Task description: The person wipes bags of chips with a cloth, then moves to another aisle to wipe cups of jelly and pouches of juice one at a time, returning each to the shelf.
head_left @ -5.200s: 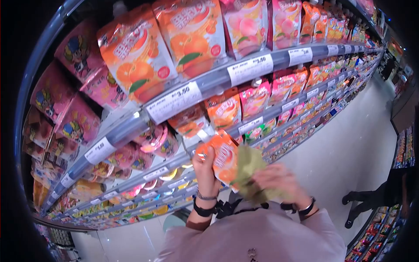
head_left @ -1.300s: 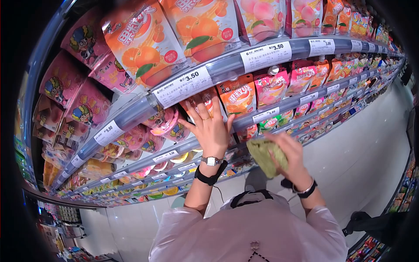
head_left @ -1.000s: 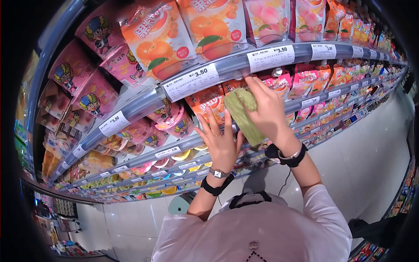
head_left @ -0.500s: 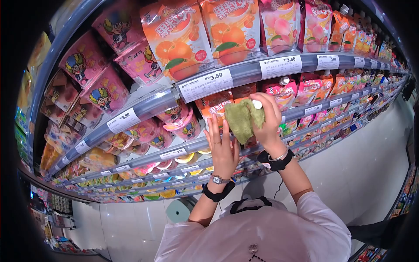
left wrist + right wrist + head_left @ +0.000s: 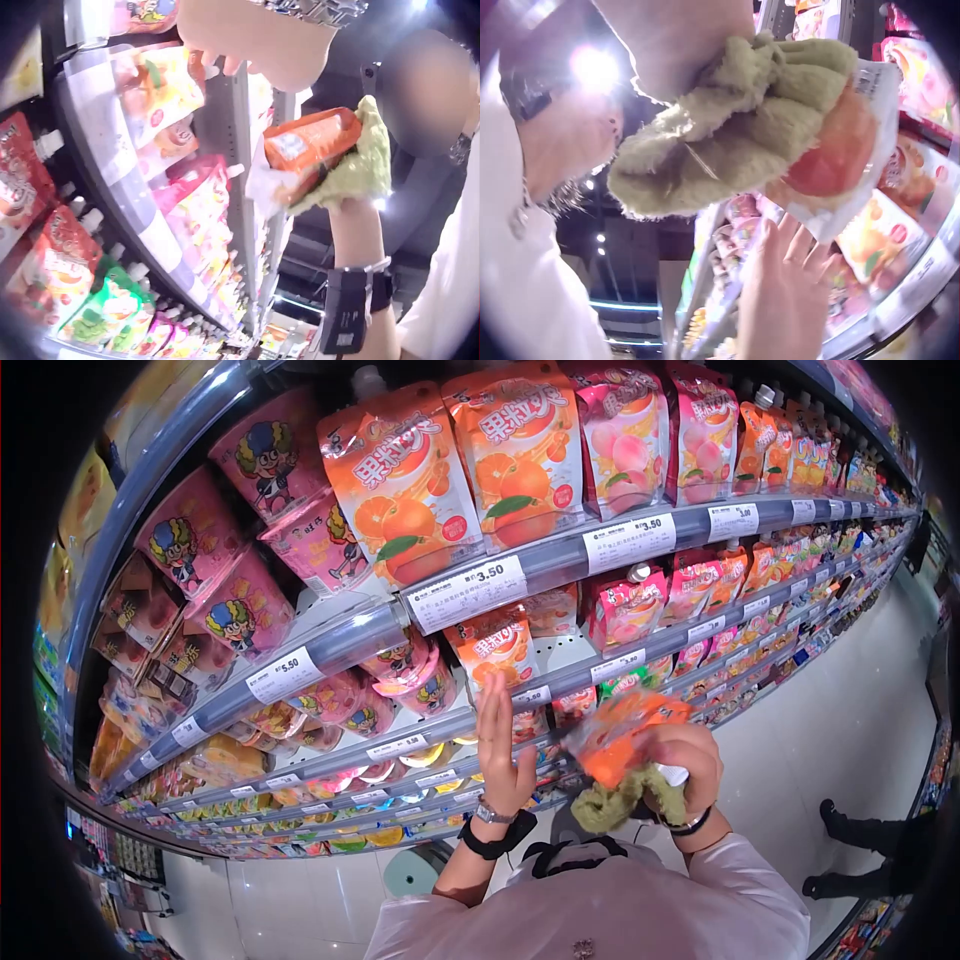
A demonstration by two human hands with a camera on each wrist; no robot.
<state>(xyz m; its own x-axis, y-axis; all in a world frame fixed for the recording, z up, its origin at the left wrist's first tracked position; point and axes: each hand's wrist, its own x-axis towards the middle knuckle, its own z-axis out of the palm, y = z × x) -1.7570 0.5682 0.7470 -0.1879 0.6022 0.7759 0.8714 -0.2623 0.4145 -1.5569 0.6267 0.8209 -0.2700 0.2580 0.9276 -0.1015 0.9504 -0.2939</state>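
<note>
In the head view my right hand (image 5: 700, 750) grips an orange spouted jelly-drink pouch (image 5: 625, 732) together with a fuzzy green cloth (image 5: 608, 806). The pouch is blurred and held out from the shelf; its white cap shows by the fingers. From the right wrist, the cloth (image 5: 720, 157) bunches against the back of the pouch (image 5: 844, 154). My left hand (image 5: 507, 755) has its fingers straight, with the tips at the lower front of another orange pouch (image 5: 490, 643) on the second shelf. Beside that pouch is a gap where the perforated shelf floor shows.
Large orange pouches (image 5: 400, 485) and peach pouches (image 5: 620, 445) line the upper shelf, behind a rail with price tags (image 5: 467, 592). Pink cartoon tubs (image 5: 190, 540) are stacked at left. A green round stool (image 5: 412, 872) stands below, and another person's legs (image 5: 865, 845) show at right.
My right hand has drawn a pouch off the second shelf with the cloth and brought it back toward my body. Earlier it reached in beside my left hand, which stays near the remaining pouch.
</note>
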